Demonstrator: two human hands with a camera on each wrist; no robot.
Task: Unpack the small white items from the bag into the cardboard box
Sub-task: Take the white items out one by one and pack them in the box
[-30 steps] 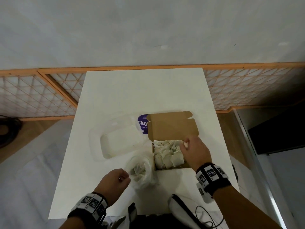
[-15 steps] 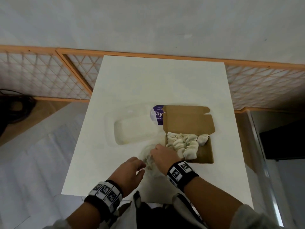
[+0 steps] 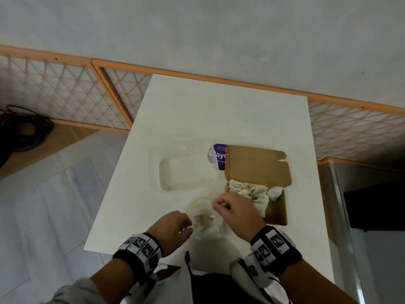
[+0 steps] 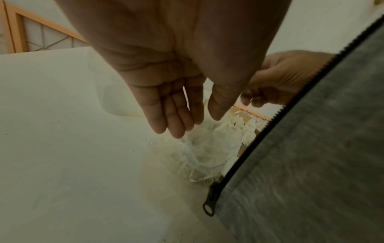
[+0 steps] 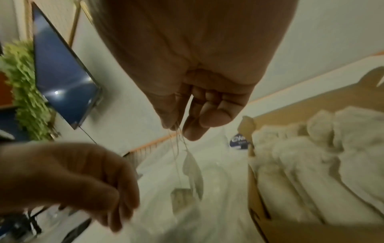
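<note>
A clear plastic bag (image 3: 206,218) (image 4: 197,156) lies on the white table near its front edge, with a few small white items inside. My left hand (image 3: 188,224) (image 4: 197,125) holds the bag's left rim between thumb and fingers. Just above the bag, my right hand (image 3: 219,205) (image 5: 176,129) pinches thin strings, and a small white item (image 5: 192,171) dangles from them over the bag's mouth. The open cardboard box (image 3: 278,213) (image 5: 255,197) stands to the right of the bag. Several white items (image 3: 252,191) (image 5: 311,156) fill its left and far part.
A clear plastic tray (image 3: 186,170) lies left of the box's lid, with a purple label (image 3: 219,156) between them. My grey jacket's zip (image 4: 209,208) hangs at the table's front edge. An orange lattice fence (image 3: 65,95) runs behind the table.
My right hand left the box, came left to the bag and now lifts an item out by its strings. My left hand has stayed at the bag's left rim.
</note>
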